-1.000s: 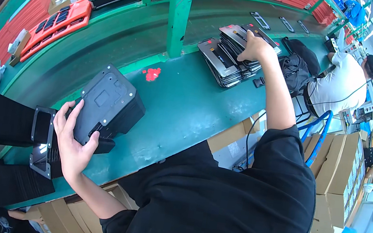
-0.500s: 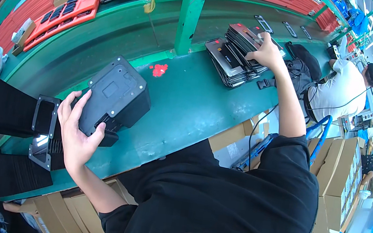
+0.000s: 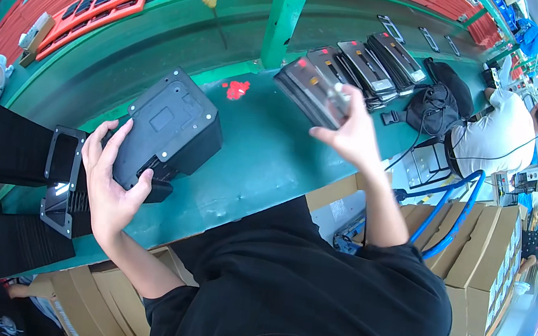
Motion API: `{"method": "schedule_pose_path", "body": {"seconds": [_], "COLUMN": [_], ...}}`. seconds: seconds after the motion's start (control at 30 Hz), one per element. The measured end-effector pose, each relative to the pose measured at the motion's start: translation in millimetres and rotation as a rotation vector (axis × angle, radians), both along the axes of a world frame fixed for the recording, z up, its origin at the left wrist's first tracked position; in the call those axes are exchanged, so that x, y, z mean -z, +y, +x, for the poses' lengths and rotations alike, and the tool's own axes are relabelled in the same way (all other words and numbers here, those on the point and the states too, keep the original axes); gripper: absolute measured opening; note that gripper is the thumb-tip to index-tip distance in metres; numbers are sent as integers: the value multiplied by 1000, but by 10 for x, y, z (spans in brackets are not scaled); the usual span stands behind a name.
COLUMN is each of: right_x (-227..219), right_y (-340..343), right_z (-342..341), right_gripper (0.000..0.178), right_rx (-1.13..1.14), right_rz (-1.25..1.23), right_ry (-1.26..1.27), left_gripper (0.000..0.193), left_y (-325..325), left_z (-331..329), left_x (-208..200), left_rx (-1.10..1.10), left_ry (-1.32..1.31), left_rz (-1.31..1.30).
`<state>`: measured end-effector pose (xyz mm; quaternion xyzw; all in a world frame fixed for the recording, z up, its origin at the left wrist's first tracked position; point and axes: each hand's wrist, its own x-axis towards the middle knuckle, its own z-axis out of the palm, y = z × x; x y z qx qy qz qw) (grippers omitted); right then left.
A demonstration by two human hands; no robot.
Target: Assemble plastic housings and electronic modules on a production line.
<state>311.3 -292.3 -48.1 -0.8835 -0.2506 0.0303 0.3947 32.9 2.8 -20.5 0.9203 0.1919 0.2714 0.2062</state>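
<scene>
My left hand (image 3: 110,180) grips the near left end of a stack of black plastic housings (image 3: 169,119), thumb on one side and fingers on the other. The top housing shows a flat face with round light dots at its corners. My right hand (image 3: 354,135) is closed on a bundle of flat dark grey panels (image 3: 311,91), held tilted over the green table and slightly blurred. The bundle's top panel carries a small red mark. Behind it, more grey panels (image 3: 367,68) lie in several overlapping piles.
Stacks of black frames (image 3: 14,144) stand at the left. A green post (image 3: 286,19) rises behind the table (image 3: 243,157). Red scraps (image 3: 235,89) lie near it. At the right are a black backpack (image 3: 432,108), a blue-framed cart (image 3: 454,221), cartons (image 3: 477,252) and a seated person (image 3: 497,135).
My right hand has moved left and nearer, carrying a bundle of grey panels away from the piles, which now show spread apart. My left hand stays on the black housings.
</scene>
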Motion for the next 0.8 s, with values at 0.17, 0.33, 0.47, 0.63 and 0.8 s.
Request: {"method": "schedule_pose_path", "body": {"seconds": [0.17, 0.33, 0.47, 0.63, 0.8], "right_x": [624, 677, 503, -281, -380], "right_y": [315, 504, 431, -205, -793], "right_z": [-42, -35, 39, 1279, 2535], "right_gripper": [88, 77, 60, 71, 93], "right_rx": [93, 245, 165, 378, 217], "right_rz": [-48, -303, -175, -389, -717], "right_ry": [-90, -244, -722, -921, -322], "left_gripper": [73, 74, 74, 73, 74], "left_y": [-18, -18, -13, -17, -10], "left_z": [34, 41, -10, -9, 57], "left_x": [-4, 7, 18, 18, 9], "left_rx": [13, 25, 26, 12, 25], "left_ry": [-2, 1, -3, 12, 2], "left_rz": [4, 15, 6, -23, -30]}}
